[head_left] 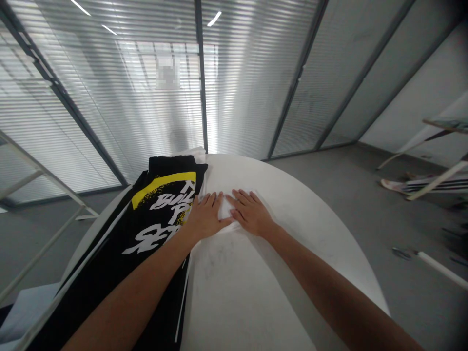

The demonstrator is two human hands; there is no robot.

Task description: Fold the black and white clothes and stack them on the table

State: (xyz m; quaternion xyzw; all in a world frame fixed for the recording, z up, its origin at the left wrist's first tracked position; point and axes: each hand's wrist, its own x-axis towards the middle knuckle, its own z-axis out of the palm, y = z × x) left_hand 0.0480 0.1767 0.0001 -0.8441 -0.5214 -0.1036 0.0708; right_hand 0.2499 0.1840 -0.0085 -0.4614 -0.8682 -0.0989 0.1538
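Both my hands lie flat on a small white cloth (225,208) on the round white table (292,195). My left hand (207,214) has its fingers stretched out at the cloth's left side, close to the black garment. My right hand (252,212) rests on the cloth's right side, fingers spread, the thumb pointing toward the left hand. Much of the cloth is hidden under the hands. To the left lies a black garment (161,168) with a yellow arc and white lettering, partly covered by my left forearm. A bit of white fabric (197,154) shows behind its top edge.
Glass partitions with blinds (248,87) stand beyond the table. A pale metal frame (40,170) is at the left. On the right, a rack (438,178) and striped fabric (431,186) sit near the wall, with a white pole (442,269) closer.
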